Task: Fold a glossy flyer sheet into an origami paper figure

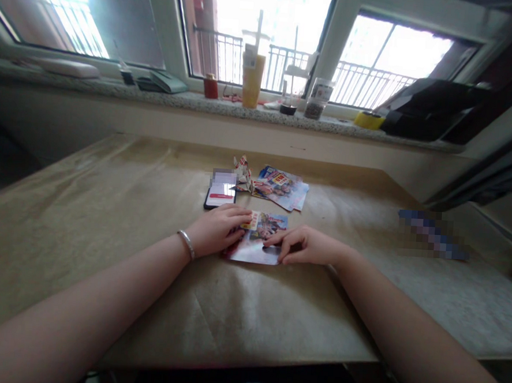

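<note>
A glossy printed sheet with colourful cartoon-like figures lies flat on the table in front of me. Across its left part rests my left hand, fingers stretched out and a silver bangle on the wrist. My right hand touches the sheet's right side; its index finger reaches over the print, while the other fingers are bent and spread apart. Just beyond my left hand is a phone with a lit screen. Farther back, a folded paper figure stands beside a fanned pile of similar printed sheets.
A pale cloth covers the table. At the right lies a blurred blue strip. The stone windowsill holds a tall yellow drink cup, a red jar, a yellow tape roll and a black bag.
</note>
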The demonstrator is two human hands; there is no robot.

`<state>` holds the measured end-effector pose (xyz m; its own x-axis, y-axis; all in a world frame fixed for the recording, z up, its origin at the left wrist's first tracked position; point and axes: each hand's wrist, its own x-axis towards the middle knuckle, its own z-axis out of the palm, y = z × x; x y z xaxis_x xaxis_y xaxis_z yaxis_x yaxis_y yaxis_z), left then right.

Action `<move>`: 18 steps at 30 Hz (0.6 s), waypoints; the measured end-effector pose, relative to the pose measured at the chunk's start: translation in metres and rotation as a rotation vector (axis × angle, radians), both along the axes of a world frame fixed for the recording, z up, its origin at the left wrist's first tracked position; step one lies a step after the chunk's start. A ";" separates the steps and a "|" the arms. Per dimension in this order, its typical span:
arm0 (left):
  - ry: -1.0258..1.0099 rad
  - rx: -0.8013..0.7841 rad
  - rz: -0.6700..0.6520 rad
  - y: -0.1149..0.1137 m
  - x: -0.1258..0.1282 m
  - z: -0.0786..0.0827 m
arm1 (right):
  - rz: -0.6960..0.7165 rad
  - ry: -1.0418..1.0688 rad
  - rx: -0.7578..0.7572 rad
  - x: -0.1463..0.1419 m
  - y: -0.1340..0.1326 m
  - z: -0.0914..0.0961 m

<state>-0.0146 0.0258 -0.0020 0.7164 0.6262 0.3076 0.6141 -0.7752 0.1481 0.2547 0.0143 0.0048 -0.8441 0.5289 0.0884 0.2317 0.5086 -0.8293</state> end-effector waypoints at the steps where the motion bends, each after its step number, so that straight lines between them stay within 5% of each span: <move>1: 0.024 -0.009 -0.021 0.000 -0.001 0.000 | 0.017 -0.003 -0.024 0.001 0.001 0.001; 8: 0.037 -0.118 -0.139 0.003 -0.008 0.002 | 0.077 -0.052 -0.160 0.015 0.005 0.012; 18: 0.080 -0.158 -0.211 -0.002 -0.008 0.012 | -0.117 -0.156 -0.186 0.039 0.012 0.013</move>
<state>-0.0224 0.0240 0.0102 0.8542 0.4964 0.1549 0.4562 -0.8583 0.2349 0.2940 0.0265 0.0180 -0.7720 0.6187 -0.1457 0.4123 0.3129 -0.8556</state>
